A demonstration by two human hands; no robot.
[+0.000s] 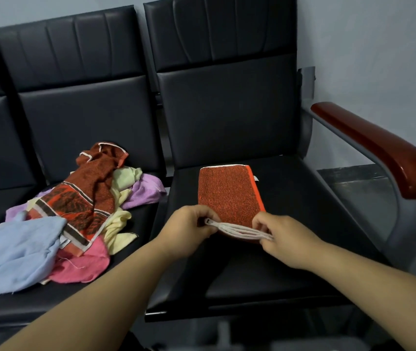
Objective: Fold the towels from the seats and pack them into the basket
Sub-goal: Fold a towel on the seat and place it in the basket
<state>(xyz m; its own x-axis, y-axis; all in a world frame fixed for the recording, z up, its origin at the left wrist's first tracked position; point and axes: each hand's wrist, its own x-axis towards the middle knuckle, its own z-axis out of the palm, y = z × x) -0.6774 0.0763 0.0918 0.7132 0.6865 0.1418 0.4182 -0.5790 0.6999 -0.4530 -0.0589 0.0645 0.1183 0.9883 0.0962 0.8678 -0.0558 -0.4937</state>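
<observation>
So far, only one towel looked nearly done. The red towel [229, 193] was laid flat on the right seat [303, 262], folded into a small, neat shape, with its white edges stacked at the near end. That near end was pinched at its left corner by the curled fingers of the left hand [189, 229], and at its right corner between the thumb and fingers of the right hand [282, 239]. It was lifted a little off the seat (maybe for one more fold, or maybe to be picked up; which one could not be told). Much more work was left. A messy pile of towels [57, 219] was heaped on the left seat [12, 300], just beside the right one, and none of them were folded. A blue towel [17, 257], a pink towel [82, 264] and a big patterned towel [80, 201] were mixed up in it with yellow and purple ones. No basket was seen anywhere, so it could not be told if any towels were packed yet. The task was judged to be near its start, with most of the folding to be done.
</observation>
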